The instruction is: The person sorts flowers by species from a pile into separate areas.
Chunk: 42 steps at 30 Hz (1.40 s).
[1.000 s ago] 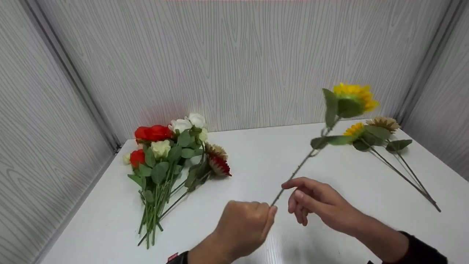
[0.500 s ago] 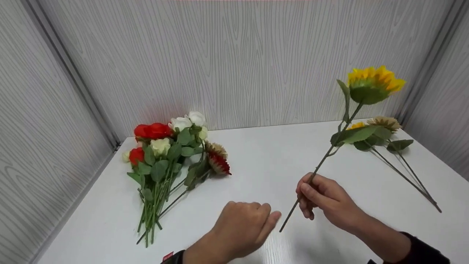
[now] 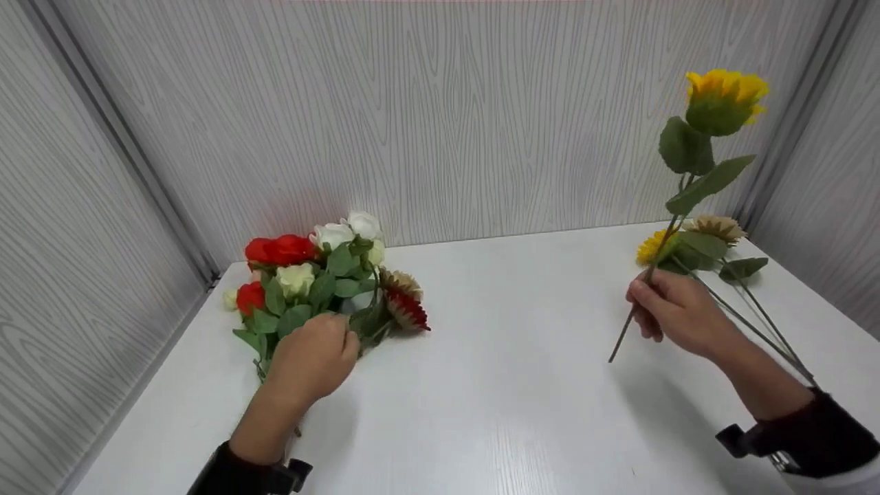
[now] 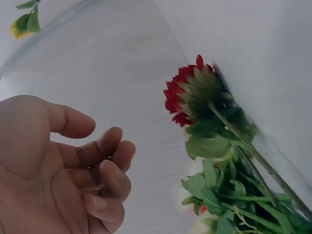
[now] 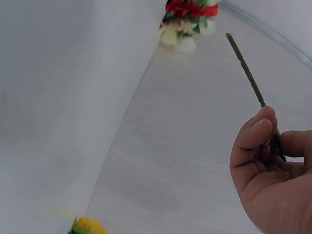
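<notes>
Pinching the sunflower (image 3: 708, 184) — right hand (image 3: 677, 309) has moved rightward, left hand (image 3: 316, 357) leftward.

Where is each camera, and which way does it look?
Head: worn on the head, facing forward and down at the table; left hand and right hand show.
Left wrist: on that wrist, facing the left hand and spiky red flower.
Right wrist: on that wrist, facing the right hand pinching a sunflower stem.
Head and left wrist share that flower.

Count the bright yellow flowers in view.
2: a raised yellow flower held in the right hand, and a lower yellow flower lying at the right of the table. The left bunch could hide more.
</notes>
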{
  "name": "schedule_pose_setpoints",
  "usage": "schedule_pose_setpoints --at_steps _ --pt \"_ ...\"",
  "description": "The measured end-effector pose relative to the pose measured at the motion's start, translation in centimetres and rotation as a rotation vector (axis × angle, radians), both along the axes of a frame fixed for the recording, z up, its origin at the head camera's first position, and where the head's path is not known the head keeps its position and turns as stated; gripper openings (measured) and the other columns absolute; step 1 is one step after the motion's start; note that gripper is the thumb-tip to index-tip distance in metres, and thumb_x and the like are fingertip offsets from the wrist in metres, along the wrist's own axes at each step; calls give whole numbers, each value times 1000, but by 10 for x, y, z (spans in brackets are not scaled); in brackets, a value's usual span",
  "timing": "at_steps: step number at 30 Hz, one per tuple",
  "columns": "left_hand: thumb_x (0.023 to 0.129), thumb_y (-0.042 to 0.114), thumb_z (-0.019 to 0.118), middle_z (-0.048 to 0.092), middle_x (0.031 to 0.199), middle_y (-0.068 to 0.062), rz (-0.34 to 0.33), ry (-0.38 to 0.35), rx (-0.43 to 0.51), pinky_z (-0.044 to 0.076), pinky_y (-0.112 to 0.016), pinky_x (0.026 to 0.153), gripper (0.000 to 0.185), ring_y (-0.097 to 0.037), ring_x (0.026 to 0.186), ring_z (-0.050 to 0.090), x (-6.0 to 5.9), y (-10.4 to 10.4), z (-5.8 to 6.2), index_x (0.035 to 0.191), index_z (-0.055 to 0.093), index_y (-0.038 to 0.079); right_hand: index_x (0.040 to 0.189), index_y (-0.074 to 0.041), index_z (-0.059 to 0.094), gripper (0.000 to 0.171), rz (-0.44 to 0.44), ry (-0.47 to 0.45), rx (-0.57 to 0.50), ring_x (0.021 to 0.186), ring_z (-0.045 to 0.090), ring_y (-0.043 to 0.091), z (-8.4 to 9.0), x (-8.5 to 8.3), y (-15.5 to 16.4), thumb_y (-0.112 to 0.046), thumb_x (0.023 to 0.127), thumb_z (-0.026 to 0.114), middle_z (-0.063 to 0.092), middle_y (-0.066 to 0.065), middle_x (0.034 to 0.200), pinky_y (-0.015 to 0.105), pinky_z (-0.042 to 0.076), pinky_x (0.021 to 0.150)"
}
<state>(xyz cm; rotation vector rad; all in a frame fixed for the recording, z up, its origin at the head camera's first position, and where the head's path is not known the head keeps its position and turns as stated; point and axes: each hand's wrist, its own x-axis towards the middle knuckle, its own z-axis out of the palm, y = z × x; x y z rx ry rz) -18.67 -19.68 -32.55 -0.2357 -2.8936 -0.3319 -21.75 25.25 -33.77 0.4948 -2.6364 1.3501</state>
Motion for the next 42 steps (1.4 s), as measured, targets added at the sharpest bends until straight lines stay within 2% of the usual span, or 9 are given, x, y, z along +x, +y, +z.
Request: schedule_pose_setpoints --at_steps 4,9,13,16,23,28,30,37,42 --pt "85 4 46 50 73 -9 27 -161 -67 36 -31 50 22 -18 62 43 -8 -23 -7 63 53 4 96 0 53 43 -118 -62 141 55 56 17 -5 -16 35 -40 99 38 57 12 69 31 48 49" --pt "83 9 57 45 69 -6 4 -362 -95 36 -30 51 16 -18 63 42 -14 -40 -15 69 53 3 97 3 53 48 -209 -153 299 57 56 19 -12 -32 81 -41 100 33 58 11 67 33 46 51" --pt "84 14 58 37 59 -1 -13 -450 -60 31 -27 47 27 -16 54 39 -16 -44 -20 60 45 8 89 2 52 43 -231 -190 439 54 56 19 -23 -42 113 -34 100 31 58 7 61 33 42 50" --pt "84 16 56 34 57 0 -8 -480 -48 29 -26 46 30 -15 51 38 -16 -44 -23 58 44 10 80 0 49 39 -228 -164 548 52 52 17 -31 -47 131 -29 99 33 55 5 58 32 39 50" --pt "84 15 55 42 63 -3 -58 -471 -67 33 -28 49 24 -17 55 41 -19 -44 -30 62 52 4 73 2 55 37 -236 -121 671 52 48 18 -44 -50 156 -25 96 43 53 4 58 32 37 51" --pt "85 10 56 53 75 -8 -60 -438 -104 39 -32 55 14 -20 64 46 -23 -42 -35 75 59 0 71 2 58 34 -249 -151 675 53 49 18 -48 -48 162 -22 92 48 56 4 59 32 38 51" --pt "83 6 57 54 75 -7 -58 -404 -122 39 -32 55 12 -20 65 46 -24 -41 -36 72 59 2 74 4 59 32 -242 -179 664 51 50 17 -48 -47 163 -21 92 49 56 4 59 31 38 50" --pt "79 5 62 59 65 -5 -5 -254 -201 43 -33 50 14 -18 60 54 -28 -40 -42 65 59 8 94 13 61 33 -233 -310 615 49 51 16 -49 -49 161 -18 90 49 56 3 59 31 40 47" --pt "79 8 67 59 62 -4 56 -206 -194 44 -32 48 15 -18 59 57 -29 -43 -47 65 62 10 87 9 62 37 -222 -348 617 47 51 15 -49 -52 160 -25 91 49 53 0 51 31 40 49"
